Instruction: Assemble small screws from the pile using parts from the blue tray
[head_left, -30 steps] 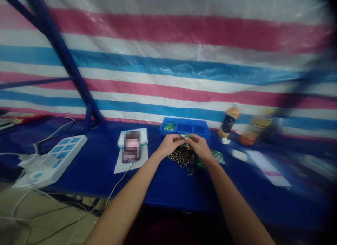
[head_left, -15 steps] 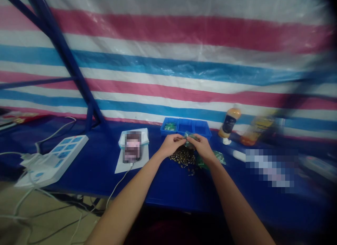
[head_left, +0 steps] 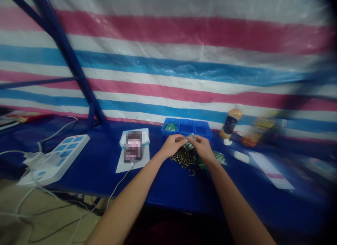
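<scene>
My left hand (head_left: 172, 145) and my right hand (head_left: 204, 148) meet over the table, both closed on a small clear plastic bag (head_left: 190, 145). The fingertips pinch its upper edge; what is inside is too small to tell. Below the hands lies a heap of small brass-coloured metal pieces (head_left: 183, 158), perhaps screws, with a few scattered at its front. Beside the heap, partly under my right forearm, are green-tinted plastic bags (head_left: 219, 157). Just behind the hands stands a blue three-part bin (head_left: 186, 127); small green-and-clear packets (head_left: 170, 126) lie in its left compartment.
On the left are a white power strip (head_left: 61, 157) with cables and a phone (head_left: 133, 146) leaning on a white box. To the right stand two drink bottles (head_left: 231, 122), a white oval case (head_left: 241, 157) and a white card-like sheet (head_left: 272, 171). A striped sheet (head_left: 168, 73) hangs behind.
The plastic bag has turned between my fingers and hangs a little lower, showing more of itself. Both hands stay almost in place; the view has shifted slightly.
</scene>
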Demonstrator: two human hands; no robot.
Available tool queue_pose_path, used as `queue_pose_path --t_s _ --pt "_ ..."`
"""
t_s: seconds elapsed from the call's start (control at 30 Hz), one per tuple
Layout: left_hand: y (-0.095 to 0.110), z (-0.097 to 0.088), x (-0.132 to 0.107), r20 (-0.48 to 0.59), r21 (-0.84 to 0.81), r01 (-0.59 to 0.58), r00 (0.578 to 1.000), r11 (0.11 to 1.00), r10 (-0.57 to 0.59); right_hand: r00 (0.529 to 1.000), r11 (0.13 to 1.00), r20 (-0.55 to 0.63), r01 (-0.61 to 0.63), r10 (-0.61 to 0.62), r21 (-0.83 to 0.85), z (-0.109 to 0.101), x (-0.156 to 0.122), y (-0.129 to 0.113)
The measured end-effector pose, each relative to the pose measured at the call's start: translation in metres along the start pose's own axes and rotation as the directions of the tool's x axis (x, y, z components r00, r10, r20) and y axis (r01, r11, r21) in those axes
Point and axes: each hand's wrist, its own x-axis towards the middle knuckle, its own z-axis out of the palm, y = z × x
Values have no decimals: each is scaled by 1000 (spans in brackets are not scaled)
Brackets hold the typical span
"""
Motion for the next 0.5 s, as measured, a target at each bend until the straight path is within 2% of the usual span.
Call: queue_pose_path --t_s 0.3,0.5 --pt "2 0 -1 13 34 -44 999 998 43 999 999 -13 30 -29 39 2 -1 -3" --pt "5 0 -3 24 43 -37 999 998 36 995 993 6 97 -97 -69 2 -3 -11"
